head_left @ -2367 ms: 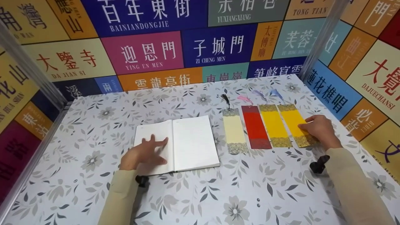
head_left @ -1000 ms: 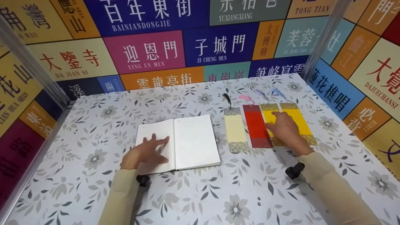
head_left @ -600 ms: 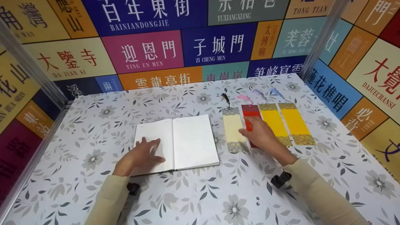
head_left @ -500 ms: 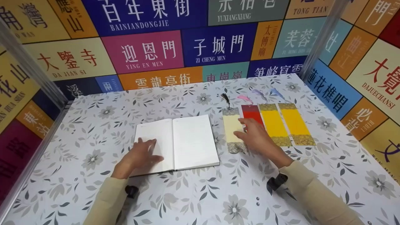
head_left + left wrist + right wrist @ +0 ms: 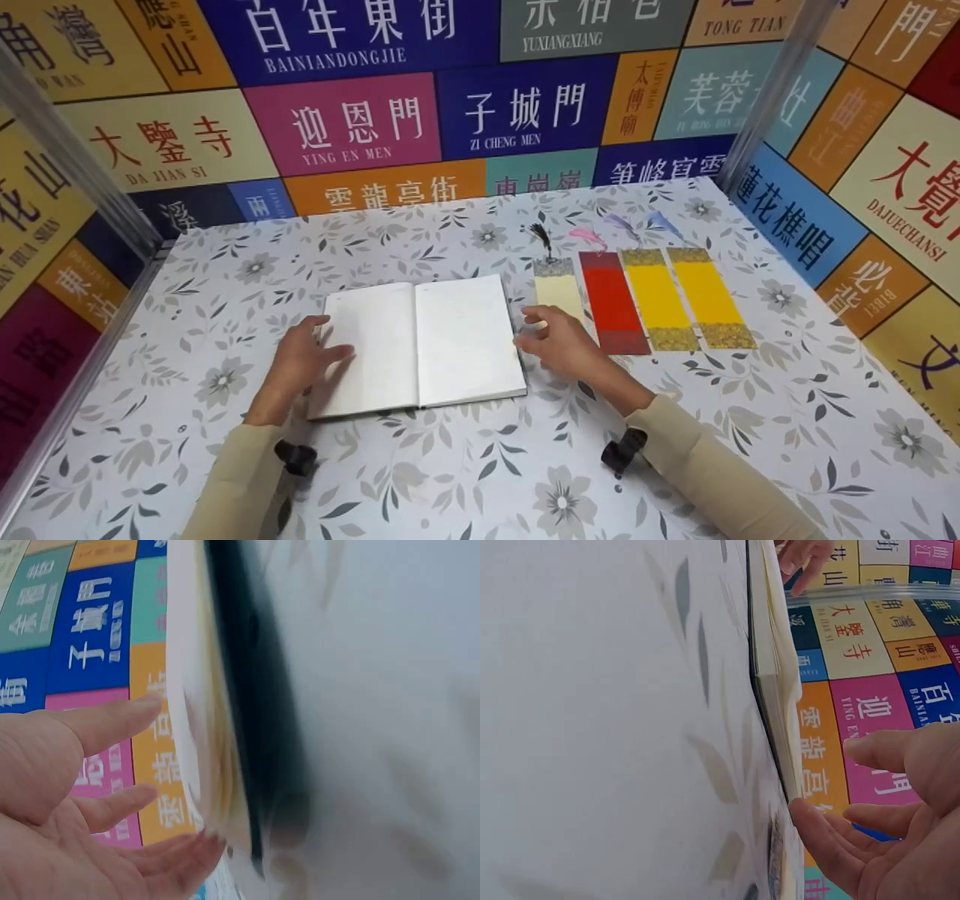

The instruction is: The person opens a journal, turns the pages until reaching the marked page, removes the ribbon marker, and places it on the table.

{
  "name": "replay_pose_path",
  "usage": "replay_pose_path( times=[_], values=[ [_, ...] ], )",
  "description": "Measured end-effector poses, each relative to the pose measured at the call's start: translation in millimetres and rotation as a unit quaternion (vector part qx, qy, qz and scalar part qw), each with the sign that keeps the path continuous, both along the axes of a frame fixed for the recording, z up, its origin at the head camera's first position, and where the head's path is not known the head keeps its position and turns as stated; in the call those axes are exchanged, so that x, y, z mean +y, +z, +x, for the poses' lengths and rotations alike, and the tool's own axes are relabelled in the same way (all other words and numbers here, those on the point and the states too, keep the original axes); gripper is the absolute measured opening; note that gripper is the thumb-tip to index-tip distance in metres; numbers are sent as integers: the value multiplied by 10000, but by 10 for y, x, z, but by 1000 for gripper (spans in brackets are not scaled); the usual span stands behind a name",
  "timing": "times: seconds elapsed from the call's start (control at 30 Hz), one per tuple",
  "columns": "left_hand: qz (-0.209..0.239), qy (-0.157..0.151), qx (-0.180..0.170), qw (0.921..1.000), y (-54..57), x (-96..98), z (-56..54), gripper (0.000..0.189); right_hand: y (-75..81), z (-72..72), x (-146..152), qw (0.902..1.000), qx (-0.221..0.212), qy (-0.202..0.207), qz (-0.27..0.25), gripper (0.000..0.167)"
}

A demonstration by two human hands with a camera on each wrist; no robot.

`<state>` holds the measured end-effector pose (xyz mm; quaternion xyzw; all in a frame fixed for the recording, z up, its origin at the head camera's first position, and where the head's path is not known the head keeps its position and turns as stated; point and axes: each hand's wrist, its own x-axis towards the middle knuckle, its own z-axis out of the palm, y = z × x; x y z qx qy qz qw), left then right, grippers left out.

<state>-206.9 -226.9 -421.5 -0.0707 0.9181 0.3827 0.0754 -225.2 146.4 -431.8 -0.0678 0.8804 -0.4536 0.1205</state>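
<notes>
An open book (image 5: 466, 337) with white, nearly blank pages lies on the floral tablecloth. My left hand (image 5: 294, 358) is at its left edge, fingers loosely bent and thumb over the page. In the left wrist view, fingertips (image 5: 214, 840) are right at the edge of the pages. Just beyond the book's right edge, my right hand (image 5: 564, 343) is spread with thumb and fingers apart, holding nothing. It overlaps the lower part of a cream bookmark (image 5: 556, 292) with a black tassel (image 5: 540, 236). In the right wrist view a fingertip (image 5: 799, 808) is close beside the book's corner.
Right of the cream bookmark, a red bookmark (image 5: 611, 300) and two yellow bookmarks, one nearer (image 5: 658, 296) and one at the far right (image 5: 709, 296), lie in a row. Pink, purple and blue tassels lie above them. Panels with Chinese lettering (image 5: 341, 124) stand behind the table.
My right hand has travelled left from the far-right yellow bookmark, across the row, to the book's right side. My left hand has slid off the left page to the book's left edge.
</notes>
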Motion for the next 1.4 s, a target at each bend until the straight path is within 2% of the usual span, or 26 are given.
replay_pose_path(
  times=[0.17,0.3,0.47,0.67,0.9,1.07,1.4],
  values=[
    [268,198,-311,9990,24,-88,-62,75,-60,-25,-86,9982,-474,-95,-357,63],
    [298,305,-450,9981,3,-132,-72,74,-76,-53,-144,9945,-874,-48,-580,64],
    [90,324,-413,9986,-33,-159,-75,70,-98,-84,-153,9904,-1157,41,-760,67],
    [122,351,-271,9989,-51,-191,-82,61,-106,-123,-132,9864,-1408,-7,-852,69],
    [344,380,-211,9985,-2,-229,-90,55,-116,-124,-158,9881,-1288,-107,-828,68],
    [564,486,22,9972,68,-225,-47,54,-114,-118,-179,9901,-1192,-179,-723,68],
    [1070,695,423,9909,215,-105,-26,49,-128,-122,-154,9957,-816,-30,-432,68]
  ],
)
